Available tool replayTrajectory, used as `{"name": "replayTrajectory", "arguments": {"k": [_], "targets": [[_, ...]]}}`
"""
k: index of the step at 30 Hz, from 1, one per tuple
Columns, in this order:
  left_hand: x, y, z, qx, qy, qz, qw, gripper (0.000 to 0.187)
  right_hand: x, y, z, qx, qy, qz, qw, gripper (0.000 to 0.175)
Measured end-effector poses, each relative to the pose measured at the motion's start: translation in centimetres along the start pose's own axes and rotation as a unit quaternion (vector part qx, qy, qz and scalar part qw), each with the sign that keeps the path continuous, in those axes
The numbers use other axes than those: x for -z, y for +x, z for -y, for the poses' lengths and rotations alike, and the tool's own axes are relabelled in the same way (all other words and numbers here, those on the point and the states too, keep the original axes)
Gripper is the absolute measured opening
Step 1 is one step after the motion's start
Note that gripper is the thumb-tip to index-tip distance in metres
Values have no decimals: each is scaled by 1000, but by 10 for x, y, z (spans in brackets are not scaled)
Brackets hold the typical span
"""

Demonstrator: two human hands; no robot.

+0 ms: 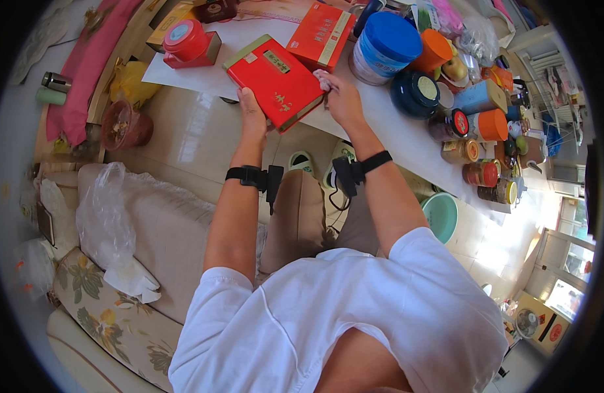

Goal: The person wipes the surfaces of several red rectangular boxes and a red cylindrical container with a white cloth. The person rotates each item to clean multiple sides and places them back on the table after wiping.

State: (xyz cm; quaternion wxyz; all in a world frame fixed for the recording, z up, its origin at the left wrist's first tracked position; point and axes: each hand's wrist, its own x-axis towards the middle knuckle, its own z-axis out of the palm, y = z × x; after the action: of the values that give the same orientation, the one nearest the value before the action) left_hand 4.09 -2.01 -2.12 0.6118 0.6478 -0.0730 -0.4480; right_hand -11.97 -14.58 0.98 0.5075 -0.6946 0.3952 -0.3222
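A red and gold box (277, 81) with gold writing is held tilted at the near edge of the table. My left hand (253, 110) grips its lower left corner, thumb on the front face and the other fingers hidden beneath. At the box's right side, my right hand (343, 98) pinches a crumpled whitish-pink cloth or tissue (323, 80), which touches or nearly touches the upper right corner. Just behind lies an orange-red carton (321, 34) with a pale gold band. A red container with a round lid (184, 42) stands to the left on the table.
A blue-lidded tub (388, 46), a dark round jar (415, 94) and several food jars (459, 151) crowd the white-covered table (410, 147) on the right. A waste bin (127, 125) stands left; a green basin (439, 216) is under the table. A sofa (154, 211) lies beside me.
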Motion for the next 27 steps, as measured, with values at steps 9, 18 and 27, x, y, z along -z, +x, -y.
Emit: {"name": "replayTrajectory", "arguments": {"k": [9, 18, 27], "targets": [[17, -10, 12, -5, -147, 122, 981, 92, -35, -33, 35, 294, -289, 80, 908, 45], [-4, -24, 53, -254, -81, 112, 957, 120, -47, -17, 42, 281, -174, 304, 894, 44], [-22, -28, 46, -299, -36, 30, 953, 110, -124, 71, 48, 443, -307, 312, 782, 37]]}}
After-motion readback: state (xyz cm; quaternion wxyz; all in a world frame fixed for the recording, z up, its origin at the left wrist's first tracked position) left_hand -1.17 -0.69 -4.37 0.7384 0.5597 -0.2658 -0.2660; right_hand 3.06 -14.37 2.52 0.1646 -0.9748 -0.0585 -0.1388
